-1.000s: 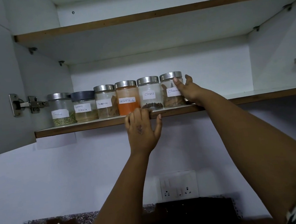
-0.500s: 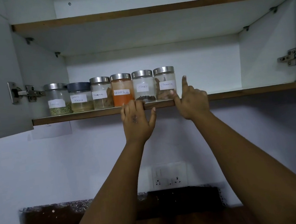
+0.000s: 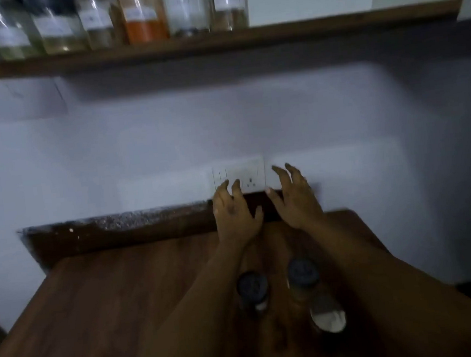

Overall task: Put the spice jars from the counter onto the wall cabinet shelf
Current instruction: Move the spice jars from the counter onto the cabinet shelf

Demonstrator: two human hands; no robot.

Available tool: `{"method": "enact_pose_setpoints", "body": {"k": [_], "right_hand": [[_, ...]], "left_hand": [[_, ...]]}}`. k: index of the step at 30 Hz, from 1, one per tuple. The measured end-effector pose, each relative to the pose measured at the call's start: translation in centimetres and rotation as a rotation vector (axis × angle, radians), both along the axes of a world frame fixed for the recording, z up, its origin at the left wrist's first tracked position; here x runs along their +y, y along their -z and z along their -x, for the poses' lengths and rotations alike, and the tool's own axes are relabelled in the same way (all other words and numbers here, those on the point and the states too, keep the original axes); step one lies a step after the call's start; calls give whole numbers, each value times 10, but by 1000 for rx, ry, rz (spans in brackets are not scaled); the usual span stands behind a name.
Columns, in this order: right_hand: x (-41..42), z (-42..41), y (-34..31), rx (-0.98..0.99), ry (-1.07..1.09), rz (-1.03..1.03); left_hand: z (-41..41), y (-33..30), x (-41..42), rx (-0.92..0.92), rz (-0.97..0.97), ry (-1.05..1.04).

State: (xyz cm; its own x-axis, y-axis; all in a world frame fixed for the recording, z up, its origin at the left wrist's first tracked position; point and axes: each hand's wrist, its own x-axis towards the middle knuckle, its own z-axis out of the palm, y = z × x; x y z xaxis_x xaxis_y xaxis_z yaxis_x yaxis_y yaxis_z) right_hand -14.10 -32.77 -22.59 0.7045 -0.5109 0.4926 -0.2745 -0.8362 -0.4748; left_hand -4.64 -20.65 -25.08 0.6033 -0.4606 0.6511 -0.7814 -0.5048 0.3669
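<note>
Hands fill the middle of the head view, both empty and raised above the wooden counter (image 3: pixel 102 306) with their backs toward the camera. The left hand (image 3: pixel 234 218) has its fingers loosely spread and slightly bent, gripping nothing, and its fingertips overlap the lower edge of the white wall socket (image 3: pixel 238 175). The right hand (image 3: pixel 295 198) is just beside it, apart from it, fingers likewise splayed and relaxed, holding nothing. Three spice jars stand on the counter between the two forearms: a dark-lidded jar (image 3: pixel 253 290) on the left, a second dark-lidded jar (image 3: pixel 303 275) near it on the right, and a jar with a pale lid (image 3: pixel 327 314) just in front of the second; motion blur hides their labels and contents. At the top of the frame the cabinet shelf (image 3: pixel 215 40) carries a row of six labelled jars side by side, cut off above, among them an orange-filled jar (image 3: pixel 144 17). A speckled stone strip (image 3: pixel 134 218) runs along the wall behind the counter.
</note>
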Motion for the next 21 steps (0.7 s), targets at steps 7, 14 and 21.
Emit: {"method": "enact_pose_setpoints", "body": {"k": [7, 14, 21], "right_hand": [[3, 75, 117, 433, 62, -164], [27, 113, 161, 922, 48, -324], [29, 119, 171, 813, 32, -193]], "left_hand": [[63, 139, 54, 381, -303, 41], [102, 180, 59, 379, -384, 142], [119, 188, 55, 303, -370, 229]]}}
